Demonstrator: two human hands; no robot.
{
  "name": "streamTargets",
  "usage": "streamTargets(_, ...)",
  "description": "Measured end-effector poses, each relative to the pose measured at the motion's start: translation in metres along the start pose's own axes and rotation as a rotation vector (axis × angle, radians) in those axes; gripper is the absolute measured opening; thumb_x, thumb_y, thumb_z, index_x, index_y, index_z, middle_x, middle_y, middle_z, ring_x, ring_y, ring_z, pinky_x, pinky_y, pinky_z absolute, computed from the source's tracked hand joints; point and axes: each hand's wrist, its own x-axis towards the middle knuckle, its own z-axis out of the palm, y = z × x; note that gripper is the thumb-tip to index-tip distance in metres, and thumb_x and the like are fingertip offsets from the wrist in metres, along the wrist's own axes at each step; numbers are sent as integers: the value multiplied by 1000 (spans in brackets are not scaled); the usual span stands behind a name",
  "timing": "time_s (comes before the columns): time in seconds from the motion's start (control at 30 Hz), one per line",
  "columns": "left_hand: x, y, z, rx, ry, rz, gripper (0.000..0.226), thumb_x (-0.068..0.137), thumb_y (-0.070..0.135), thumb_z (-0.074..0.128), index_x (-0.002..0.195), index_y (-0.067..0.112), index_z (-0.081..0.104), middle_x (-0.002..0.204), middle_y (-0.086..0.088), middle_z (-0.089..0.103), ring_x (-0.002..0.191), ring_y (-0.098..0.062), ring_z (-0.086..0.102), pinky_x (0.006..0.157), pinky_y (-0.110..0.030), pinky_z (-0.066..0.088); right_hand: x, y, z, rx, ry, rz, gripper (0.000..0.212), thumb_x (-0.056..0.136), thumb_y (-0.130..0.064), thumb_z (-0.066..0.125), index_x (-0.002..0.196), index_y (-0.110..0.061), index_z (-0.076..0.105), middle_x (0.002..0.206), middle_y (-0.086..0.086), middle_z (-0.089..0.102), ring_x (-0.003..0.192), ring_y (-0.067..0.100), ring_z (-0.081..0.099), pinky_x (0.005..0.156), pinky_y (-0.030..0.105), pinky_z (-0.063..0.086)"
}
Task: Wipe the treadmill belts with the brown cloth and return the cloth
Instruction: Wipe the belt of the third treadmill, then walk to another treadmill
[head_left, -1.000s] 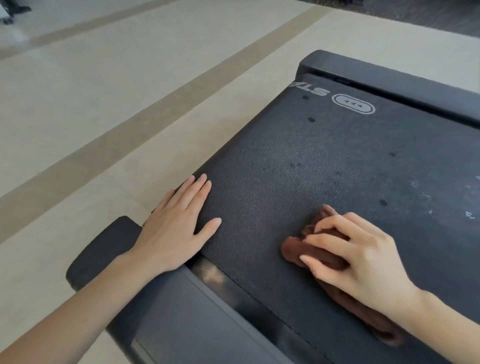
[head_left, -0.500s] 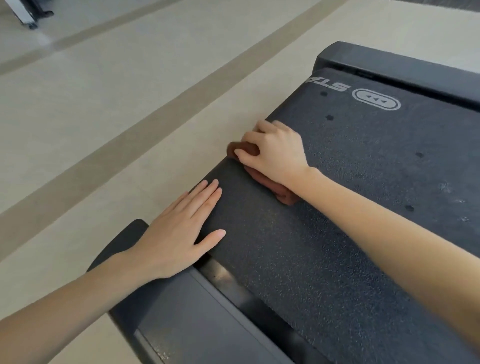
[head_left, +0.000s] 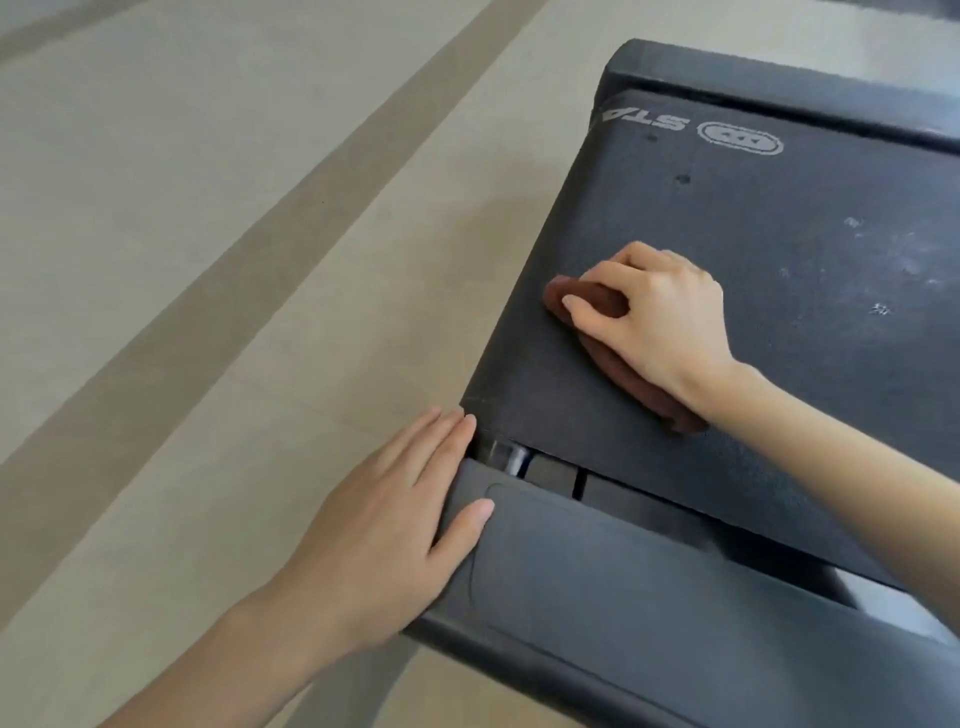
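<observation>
Grips brown cloth (head_left: 558, 295) in curled right hand (head_left: 665, 317) on the belt (head_left: 779, 234); rests left hand (head_left: 384, 525) flat on cover (head_left: 623, 597) at belt's near end; hides much cloth under palm.

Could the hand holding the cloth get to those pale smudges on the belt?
Probably yes: the right hand grips the cloth on the belt, and only bare belt lies between it and the pale smudges beside it.
</observation>
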Motion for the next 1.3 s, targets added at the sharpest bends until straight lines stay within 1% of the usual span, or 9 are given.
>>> streamTargets(0.13,-10,-5,-1,42,8,100,84,76,66,-9,149,25,-2,157,13,-7,141,-2,-14,112,-16,-8,-50,-50,-13,16,-19,51,24,86,-46,60,94,-26,71,93,-2,64,85,23,59,67,31,45)
streamTargets(0.23,-30,-19,-3,52,23,141,80,81,64,-2,149,23,5,158,8,-1,143,-8,1,114,-23,3,-67,-86,-11,-29,-51,38,24,84,-46,62,93,-26,71,92,-1,64,84,24,60,66,31,45)
streamTargets(0.37,-55,-47,-7,61,22,136,71,86,65,-3,148,30,-3,157,14,-2,143,-5,1,116,-25,5,-57,-96,-27,-24,-201,92,25,85,-50,57,95,-30,68,94,-5,62,90,22,59,72,32,45)
streamTargets(0.47,-82,-78,-10,94,-15,84,69,86,62,-3,148,31,-4,157,15,-2,143,-4,-1,117,-27,4,-55,-124,-35,-58,-313,-47,29,84,-54,53,94,-30,68,91,-7,61,90,20,58,71,33,45)
streamTargets(0.6,-134,-129,-23,197,16,-37,68,88,63,-3,149,31,3,157,14,3,144,-6,2,116,-28,2,-64,-199,-31,14,-273,-211,27,83,-53,54,91,-30,68,87,-9,60,86,19,57,65,30,43)
streamTargets(0.7,-176,-165,-41,256,38,-166,61,92,54,13,149,31,11,157,11,10,144,-10,5,116,-32,5,-62,-262,-14,11,-327,-382,29,86,-52,52,97,-30,68,96,-7,60,90,19,55,65,29,44)
streamTargets(0.9,-257,-208,-82,310,126,-415,62,86,49,24,130,18,54,132,-4,57,125,-25,50,104,-45,36,-56,-371,20,122,-307,-502,26,86,-49,55,96,-29,69,95,-5,60,92,20,54,66,24,28)
streamTargets(1.13,-304,-250,-112,311,161,-644,59,84,47,28,125,19,60,127,-6,60,121,-26,54,103,-49,37,-29,-445,40,214,-228,-590,16,78,-37,71,84,-21,72,81,-1,63,75,26,59,60,28,46)
streamTargets(1.3,-331,-257,-159,262,149,-763,58,84,46,29,126,17,59,128,-6,60,121,-27,53,103,-50,36,4,-494,24,265,-268,-686,18,74,-31,76,88,-20,73,80,0,64,74,25,60,60,24,37)
